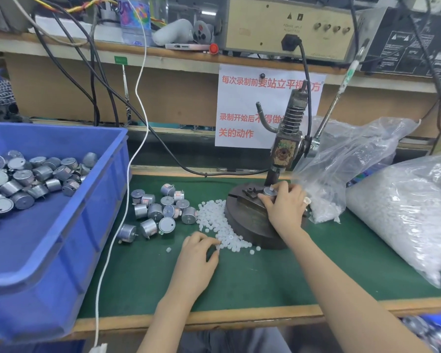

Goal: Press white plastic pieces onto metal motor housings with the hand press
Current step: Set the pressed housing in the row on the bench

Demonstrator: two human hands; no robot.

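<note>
While the right hand (pixel 284 203) gripped the motor (pixel 270 192), upright under the ram (pixel 275 174) with a piece (pixel 272 189) on top, the left hand (pixel 200 253) lay curled at the pile (pixel 214 221) just left of the base (pixel 247 220), pinch unclear.

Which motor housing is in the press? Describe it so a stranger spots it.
Find the dark hand press on the green mat. On its round base, under the ram, the right hand grips one upright motor housing. Only this one sits on the press; the other housings lie loose elsewhere.

sign (pixel 239 105): partly behind hand press (pixel 285 149) | blue bin (pixel 36 301): cut off left
</note>
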